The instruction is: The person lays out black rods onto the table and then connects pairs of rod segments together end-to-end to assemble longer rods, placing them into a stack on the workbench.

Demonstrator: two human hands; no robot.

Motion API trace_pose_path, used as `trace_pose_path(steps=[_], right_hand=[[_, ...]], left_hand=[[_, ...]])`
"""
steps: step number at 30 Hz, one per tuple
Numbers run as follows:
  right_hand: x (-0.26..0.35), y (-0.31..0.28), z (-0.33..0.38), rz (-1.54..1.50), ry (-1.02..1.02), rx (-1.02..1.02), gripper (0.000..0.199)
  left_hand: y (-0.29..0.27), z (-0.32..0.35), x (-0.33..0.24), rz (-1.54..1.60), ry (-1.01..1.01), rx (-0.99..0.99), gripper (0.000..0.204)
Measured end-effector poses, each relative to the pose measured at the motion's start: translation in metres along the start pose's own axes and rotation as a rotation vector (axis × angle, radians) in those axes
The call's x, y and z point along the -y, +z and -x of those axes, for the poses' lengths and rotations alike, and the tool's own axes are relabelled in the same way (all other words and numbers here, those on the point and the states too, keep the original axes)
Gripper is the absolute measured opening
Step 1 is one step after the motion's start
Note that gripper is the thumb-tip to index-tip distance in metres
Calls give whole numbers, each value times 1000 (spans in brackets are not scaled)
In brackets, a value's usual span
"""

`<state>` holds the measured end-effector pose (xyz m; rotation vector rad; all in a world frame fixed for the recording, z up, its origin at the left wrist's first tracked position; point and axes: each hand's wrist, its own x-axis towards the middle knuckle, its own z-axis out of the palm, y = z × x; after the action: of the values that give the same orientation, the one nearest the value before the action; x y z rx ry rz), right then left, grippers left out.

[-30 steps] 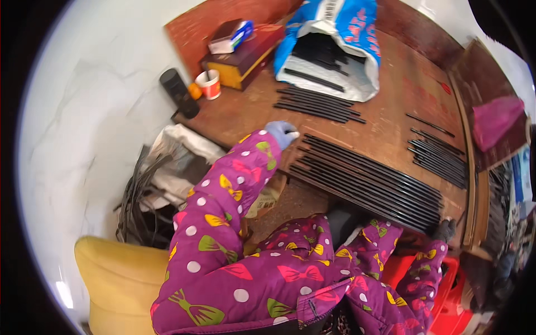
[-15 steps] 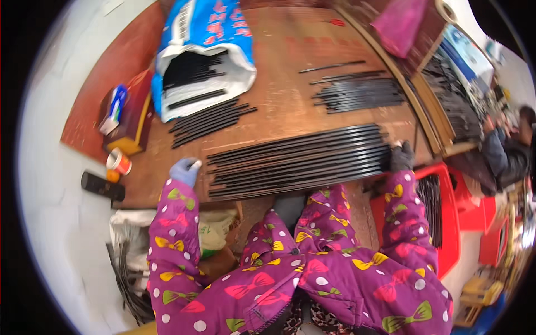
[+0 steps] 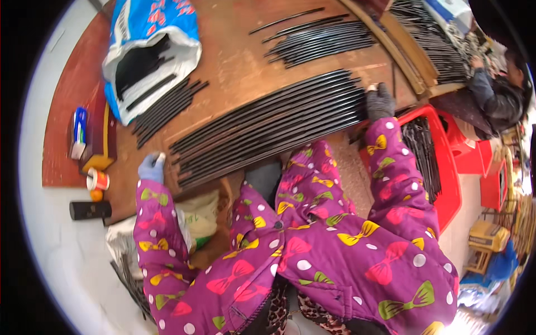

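A row of long black rods lies side by side across the front of the brown table, slanting up to the right. Just off its left end is my left hand in a blue glove with bare fingertips. Its fingers are drawn together, and anything between them is too small to make out. At the right end, close against the rod tips, my right hand wears a dark grey glove. Those fingers are curled in, and I cannot see what they hold, if anything.
A blue and white sack spills shorter black rods at the left. More rods lie farther back. Beside my right arm stands a red bin of black pieces. A paper cup sits left. Another person works at far right.
The view has swung, so the table and rods appear higher, shifted left and more slanted. Both hands stay at the two ends of the rod row.
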<state>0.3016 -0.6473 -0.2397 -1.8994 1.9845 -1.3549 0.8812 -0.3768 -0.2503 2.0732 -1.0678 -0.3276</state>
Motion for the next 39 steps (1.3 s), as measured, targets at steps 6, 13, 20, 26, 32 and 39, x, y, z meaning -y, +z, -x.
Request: trace_pose_path(steps=[6,13,20,26,32,39], right_hand=[[13,0,4,-59,25,82,22],[52,-26,-59,320,-319,216,23],[107,21,-76,694,-535,465,28],[115,31,-81,744,-676,543,31],[137,22,-70,975,-793,589,35],[153,16,-61,843,-868,610,47]], left_hand=[[-1,16,10,133,-137,-78,24],[-28,7,-41,-82,-4,-15,19],[3,-47,-71,-482,332,98,19],[3,-54,-50,-385,232,165,24],[-2,-64,-47,-534,279,109,28],[6,-44,-68,-516,358,14,25]])
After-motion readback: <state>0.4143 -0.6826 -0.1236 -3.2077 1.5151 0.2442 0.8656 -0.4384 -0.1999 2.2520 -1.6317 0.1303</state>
